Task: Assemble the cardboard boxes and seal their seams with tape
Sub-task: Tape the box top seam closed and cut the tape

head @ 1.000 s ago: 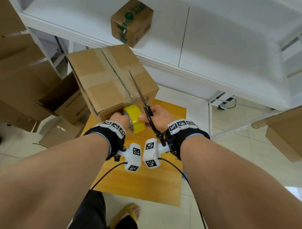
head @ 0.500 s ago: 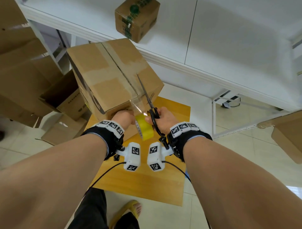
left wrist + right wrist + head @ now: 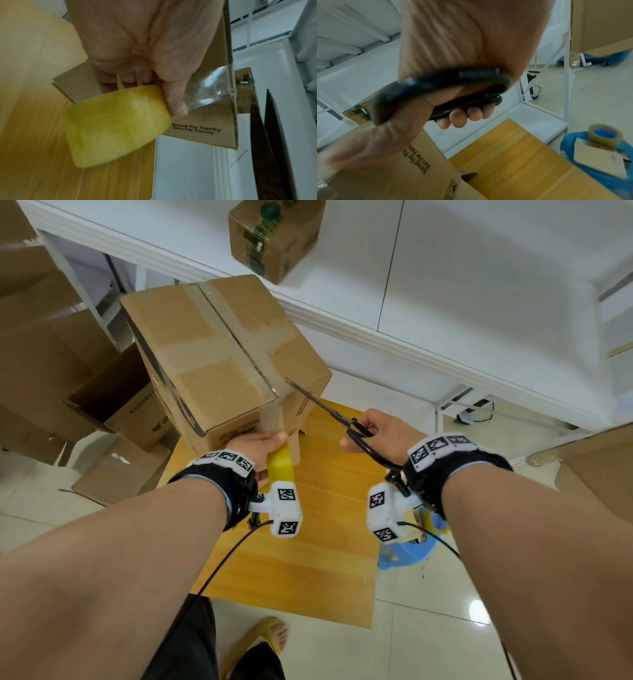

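A brown cardboard box stands tilted on a low yellow wooden table, with clear tape along its top seam and down its near face. My left hand holds a yellow tape roll against the box's lower near edge; its thumb presses the clear tape end onto the cardboard. My right hand grips black scissors to the right of the box, blades pointing at its near corner.
A small sealed box sits on the white shelf behind. More cardboard boxes are stacked at left, another at right. A blue stool with a second tape roll stands right of the table. A sandalled foot is below.
The hands have drawn apart: the right hand moved right with the scissors, away from the roll. The left hand with the roll stays at the box's lower edge. The box now stands more tilted.
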`<state>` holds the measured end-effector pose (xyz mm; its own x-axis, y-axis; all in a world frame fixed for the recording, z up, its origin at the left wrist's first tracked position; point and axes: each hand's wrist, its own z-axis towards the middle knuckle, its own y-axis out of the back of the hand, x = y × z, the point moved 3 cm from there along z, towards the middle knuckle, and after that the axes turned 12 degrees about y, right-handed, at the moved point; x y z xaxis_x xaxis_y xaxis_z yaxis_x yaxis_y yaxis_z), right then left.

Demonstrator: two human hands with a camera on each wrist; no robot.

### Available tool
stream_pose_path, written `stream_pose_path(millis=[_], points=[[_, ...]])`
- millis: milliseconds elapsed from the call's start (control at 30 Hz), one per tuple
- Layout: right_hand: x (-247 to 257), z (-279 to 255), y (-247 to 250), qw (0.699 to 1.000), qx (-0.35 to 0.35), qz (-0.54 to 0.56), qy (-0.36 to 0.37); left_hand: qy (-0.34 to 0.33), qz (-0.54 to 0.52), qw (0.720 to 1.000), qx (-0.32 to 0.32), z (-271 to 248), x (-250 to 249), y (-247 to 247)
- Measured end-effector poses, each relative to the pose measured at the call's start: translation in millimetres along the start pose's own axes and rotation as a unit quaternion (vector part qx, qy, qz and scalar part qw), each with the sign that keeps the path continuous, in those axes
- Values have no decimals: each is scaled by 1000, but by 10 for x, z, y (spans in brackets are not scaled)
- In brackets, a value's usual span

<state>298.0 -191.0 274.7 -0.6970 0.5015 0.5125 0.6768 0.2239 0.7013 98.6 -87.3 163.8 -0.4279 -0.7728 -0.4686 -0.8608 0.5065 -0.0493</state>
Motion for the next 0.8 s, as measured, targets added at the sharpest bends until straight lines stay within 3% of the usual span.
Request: stream_pose_path(millis=[233, 500, 667, 800], points=[[-109, -65, 146, 984, 109, -137, -10, -8, -23, 1000, 1, 39, 17, -34], [52, 185, 124, 973, 101, -208, 18, -12, -38, 999, -7, 84, 22, -1], [36, 183, 245, 964, 136, -230, -5, -37, 44, 998, -16, 68, 20, 29], [58, 210, 244, 966, 134, -219, -1, -26, 45, 999, 2, 95, 27, -10]])
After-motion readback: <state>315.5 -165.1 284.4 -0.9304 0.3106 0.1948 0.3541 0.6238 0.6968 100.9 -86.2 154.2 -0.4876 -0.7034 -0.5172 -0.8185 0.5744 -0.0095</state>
